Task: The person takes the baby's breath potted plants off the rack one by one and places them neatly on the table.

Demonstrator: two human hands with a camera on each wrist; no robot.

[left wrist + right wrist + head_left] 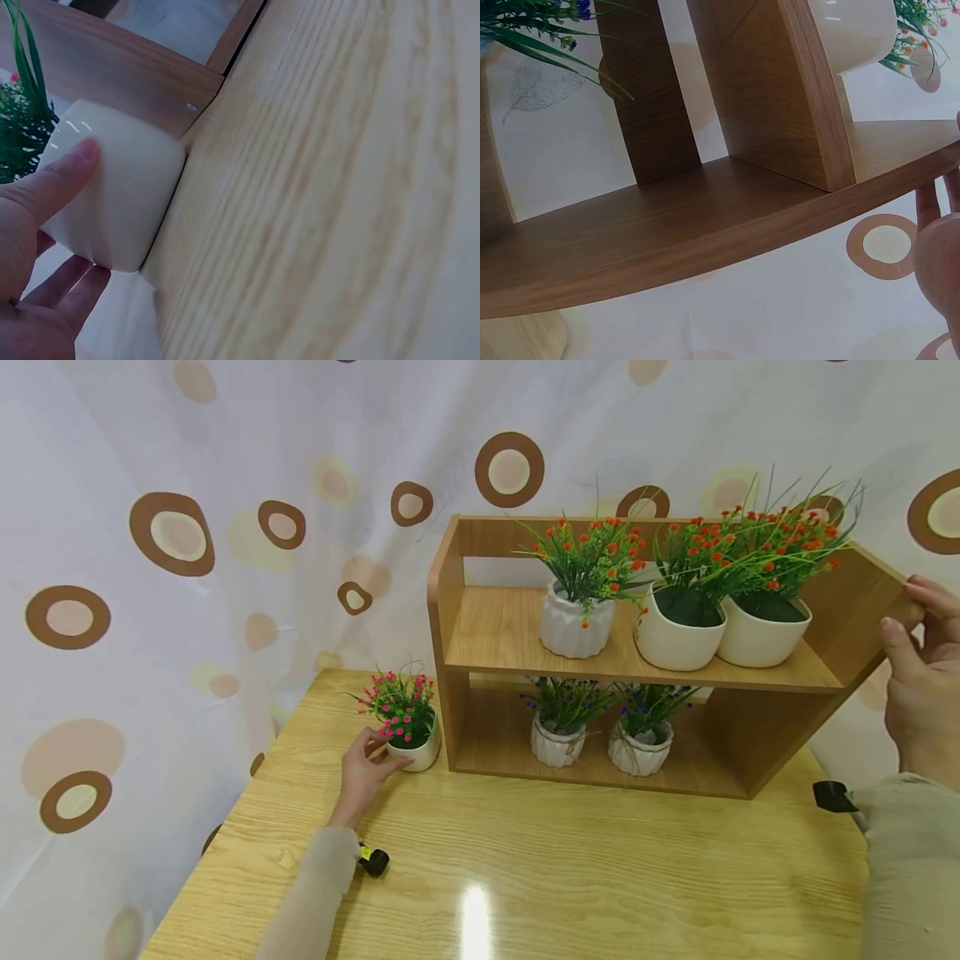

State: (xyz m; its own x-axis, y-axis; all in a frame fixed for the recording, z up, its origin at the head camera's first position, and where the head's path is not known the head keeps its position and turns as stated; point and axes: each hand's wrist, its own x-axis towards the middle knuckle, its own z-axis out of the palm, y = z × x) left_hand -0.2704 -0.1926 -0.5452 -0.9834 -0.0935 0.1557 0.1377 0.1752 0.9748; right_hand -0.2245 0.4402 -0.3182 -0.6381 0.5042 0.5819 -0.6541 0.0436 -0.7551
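On the table, a small white pot of pink artificial flowers (412, 753) stands against the outer left side of a two-tier wooden shelf (495, 627). My left hand (363, 779) grips this pot, thumb on the front and fingers round the far left, as the left wrist view shows on its smooth wall (124, 187). At the shelf's right side panel (862, 602), my right hand (930, 685) holds the upper front edge between thumb and fingers. In the right wrist view only part of that hand (939, 255) shows, at the panel's edge.
Three pots with orange-red flowers stand on the upper tier: a ridged one (576, 625) and two smooth ones, the nearer being this white pot (678, 635). Below are two twine-tied pots with blue-purple flowers, left (557, 743) and right (640, 752). A patterned curtain (225, 468) hangs behind.
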